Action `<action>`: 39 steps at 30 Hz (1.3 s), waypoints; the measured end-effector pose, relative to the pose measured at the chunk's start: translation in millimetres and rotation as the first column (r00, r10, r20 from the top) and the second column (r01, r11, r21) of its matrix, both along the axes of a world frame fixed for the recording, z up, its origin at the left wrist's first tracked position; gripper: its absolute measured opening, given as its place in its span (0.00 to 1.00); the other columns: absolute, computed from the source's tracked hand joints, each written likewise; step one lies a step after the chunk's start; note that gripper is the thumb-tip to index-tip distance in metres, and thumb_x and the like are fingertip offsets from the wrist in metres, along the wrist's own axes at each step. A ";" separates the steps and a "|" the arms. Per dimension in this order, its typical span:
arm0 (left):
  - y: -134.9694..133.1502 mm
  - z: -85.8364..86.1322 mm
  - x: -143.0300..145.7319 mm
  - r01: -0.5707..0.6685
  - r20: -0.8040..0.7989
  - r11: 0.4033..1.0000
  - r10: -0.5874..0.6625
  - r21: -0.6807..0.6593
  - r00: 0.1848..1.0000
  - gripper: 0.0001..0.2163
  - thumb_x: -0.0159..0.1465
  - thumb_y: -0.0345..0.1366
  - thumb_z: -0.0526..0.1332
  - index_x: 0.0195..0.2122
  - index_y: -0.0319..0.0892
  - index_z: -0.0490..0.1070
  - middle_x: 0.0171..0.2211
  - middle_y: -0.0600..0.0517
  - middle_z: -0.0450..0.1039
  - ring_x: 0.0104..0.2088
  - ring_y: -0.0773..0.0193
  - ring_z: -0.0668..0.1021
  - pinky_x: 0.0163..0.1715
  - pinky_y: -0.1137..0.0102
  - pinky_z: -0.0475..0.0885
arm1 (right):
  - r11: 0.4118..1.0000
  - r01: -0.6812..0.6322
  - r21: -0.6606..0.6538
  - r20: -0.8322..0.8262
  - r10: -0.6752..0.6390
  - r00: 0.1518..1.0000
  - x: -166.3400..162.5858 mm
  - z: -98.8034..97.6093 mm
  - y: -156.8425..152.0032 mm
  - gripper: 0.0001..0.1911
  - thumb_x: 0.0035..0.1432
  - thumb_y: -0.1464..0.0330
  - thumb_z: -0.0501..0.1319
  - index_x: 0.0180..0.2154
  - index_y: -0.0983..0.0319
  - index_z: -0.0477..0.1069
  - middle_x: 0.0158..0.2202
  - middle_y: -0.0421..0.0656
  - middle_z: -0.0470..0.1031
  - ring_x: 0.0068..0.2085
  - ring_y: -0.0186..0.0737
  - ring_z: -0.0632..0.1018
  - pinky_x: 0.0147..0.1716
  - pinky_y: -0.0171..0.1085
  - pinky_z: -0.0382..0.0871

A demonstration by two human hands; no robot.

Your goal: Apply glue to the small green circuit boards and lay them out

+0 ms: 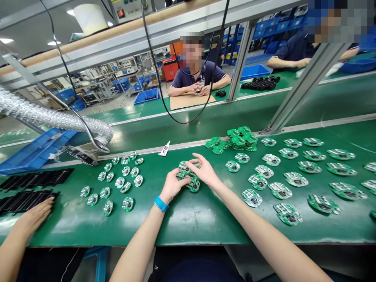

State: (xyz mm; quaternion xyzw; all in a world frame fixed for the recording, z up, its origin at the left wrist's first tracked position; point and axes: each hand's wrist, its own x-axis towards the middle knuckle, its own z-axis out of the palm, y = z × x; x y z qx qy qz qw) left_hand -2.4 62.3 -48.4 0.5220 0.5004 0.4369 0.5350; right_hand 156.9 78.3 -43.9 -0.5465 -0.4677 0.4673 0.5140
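Observation:
My left hand point(172, 184), with a blue wristband, is curled on the left side of a small pile of green circuit boards point(192, 184) on the green work surface point(188, 219). Resting on top of the same pile, my right hand point(204, 170) has its fingers spread. More green boards lie in rows to the right point(280, 190), and smaller boards lie in rows to the left point(122, 182). A heap of boards point(239, 139) sits behind.
A small white tube point(164, 149) lies behind the pile. Black trays point(32, 179) and a blue bin point(35, 150) are at the left, under a silver duct hose point(53, 119). Another person's hand point(37, 215) rests at the lower left. Across the belt a person sits working.

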 end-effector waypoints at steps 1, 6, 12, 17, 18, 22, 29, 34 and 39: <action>-0.3 4.8 -2.1 0.027 -0.011 1.000 -0.027 -0.001 1.000 0.16 0.42 0.34 0.80 0.32 0.39 0.81 0.32 0.48 0.82 0.35 0.57 0.80 0.43 0.64 0.74 | 0.999 -0.037 0.034 0.171 0.031 0.985 0.5 4.2 2.6 0.27 0.48 0.49 0.74 0.44 0.59 0.79 0.38 0.43 0.82 0.36 0.41 0.79 0.38 0.38 0.69; -9.2 12.0 -2.6 -0.064 0.038 0.998 0.065 -0.021 0.997 0.25 0.39 0.40 0.83 0.38 0.39 0.81 0.32 0.50 0.79 0.33 0.60 0.78 0.36 0.68 0.74 | 0.992 -0.086 0.087 0.606 0.016 0.795 -9.4 18.7 4.7 0.25 0.63 0.48 0.64 0.23 0.58 0.70 0.24 0.42 0.76 0.29 0.43 0.76 0.31 0.38 0.58; 1.9 -12.7 20.9 -0.576 0.083 0.817 0.576 -0.024 0.813 0.28 0.62 0.66 0.61 0.29 0.41 0.70 0.25 0.56 0.68 0.26 0.69 0.67 0.26 0.74 0.62 | 0.997 -0.019 0.074 0.686 -0.037 0.726 -40.1 24.5 14.6 0.25 0.70 0.49 0.60 0.26 0.58 0.70 0.30 0.48 0.81 0.35 0.47 0.81 0.34 0.38 0.60; 29.9 -19.8 28.7 -0.751 0.048 0.659 0.752 -0.039 0.658 0.31 0.62 0.68 0.59 0.20 0.45 0.60 0.17 0.58 0.59 0.22 0.69 0.63 0.23 0.71 0.59 | 0.998 -0.057 0.034 0.667 0.020 0.745 -54.5 20.4 35.2 0.29 0.75 0.51 0.50 0.26 0.59 0.72 0.33 0.51 0.83 0.36 0.48 0.82 0.34 0.39 0.63; 32.8 -20.3 28.7 -0.755 0.049 0.654 0.756 -0.049 0.653 0.31 0.61 0.69 0.58 0.20 0.45 0.60 0.17 0.58 0.59 0.21 0.69 0.64 0.23 0.71 0.60 | 0.997 -0.080 0.022 0.654 0.046 0.755 -55.8 17.4 39.1 0.32 0.76 0.51 0.47 0.25 0.59 0.71 0.31 0.51 0.82 0.34 0.47 0.81 0.33 0.38 0.63; 34.2 -23.1 27.7 -0.758 0.025 0.650 0.760 -0.054 0.650 0.32 0.62 0.71 0.53 0.20 0.45 0.62 0.18 0.56 0.63 0.20 0.67 0.68 0.23 0.70 0.64 | 0.985 -0.172 -0.034 0.601 0.158 0.784 -59.6 1.7 50.9 0.40 0.77 0.49 0.38 0.22 0.60 0.71 0.21 0.45 0.77 0.24 0.40 0.76 0.26 0.36 0.63; 29.3 -25.6 1.4 -0.738 -0.244 0.659 0.746 0.144 0.619 0.25 0.69 0.59 0.53 0.23 0.46 0.67 0.24 0.50 0.71 0.30 0.60 0.73 0.36 0.66 0.68 | 0.985 -0.171 -0.040 0.714 0.148 0.685 -61.9 -11.1 64.2 0.32 0.77 0.55 0.49 0.25 0.61 0.76 0.31 0.51 0.81 0.37 0.46 0.80 0.37 0.38 0.66; 18.4 -25.7 -18.2 -0.578 -0.482 0.762 0.639 0.291 0.599 0.18 0.69 0.50 0.56 0.28 0.44 0.73 0.34 0.43 0.75 0.43 0.50 0.77 0.48 0.61 0.69 | 0.973 -0.229 0.044 0.775 0.111 0.623 -65.3 -20.2 63.2 0.13 0.72 0.64 0.59 0.38 0.62 0.79 0.49 0.55 0.78 0.55 0.52 0.74 0.55 0.45 0.62; 5.0 -16.8 -27.2 -0.471 -0.675 0.813 0.562 0.343 0.478 0.16 0.70 0.43 0.56 0.43 0.37 0.79 0.47 0.35 0.74 0.54 0.41 0.73 0.57 0.49 0.65 | 0.951 -0.299 0.077 0.784 0.128 0.607 -61.4 -19.9 68.8 0.12 0.76 0.63 0.56 0.47 0.61 0.76 0.50 0.49 0.77 0.54 0.46 0.74 0.55 0.41 0.63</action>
